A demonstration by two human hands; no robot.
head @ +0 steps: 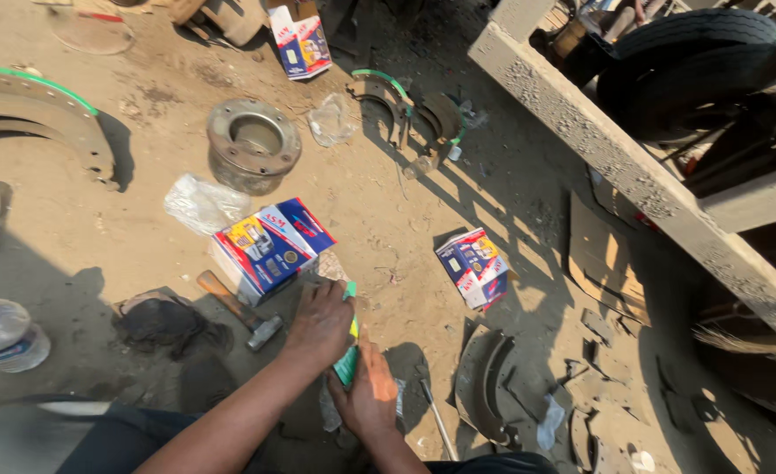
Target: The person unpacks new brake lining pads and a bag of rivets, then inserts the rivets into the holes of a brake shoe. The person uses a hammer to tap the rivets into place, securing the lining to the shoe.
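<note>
Both hands, left hand (319, 323) and right hand (370, 397), clamp fingers on a green brake lining (347, 362) at lower centre; hammer (239, 309), blue-white carton (269, 246) crowd left.

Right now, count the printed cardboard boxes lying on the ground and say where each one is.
3. One box lies just beyond the left hand, one sits further right on the dirt, and one is far off at the top. Others may be hidden.

Hammer (240, 312) on ground left of hands, box (269, 246) just behind it. Drum (253, 143) farther back. Second box (474, 267) right; bottle (2, 335) far left; brake shoe (485, 386) right of hands.
</note>
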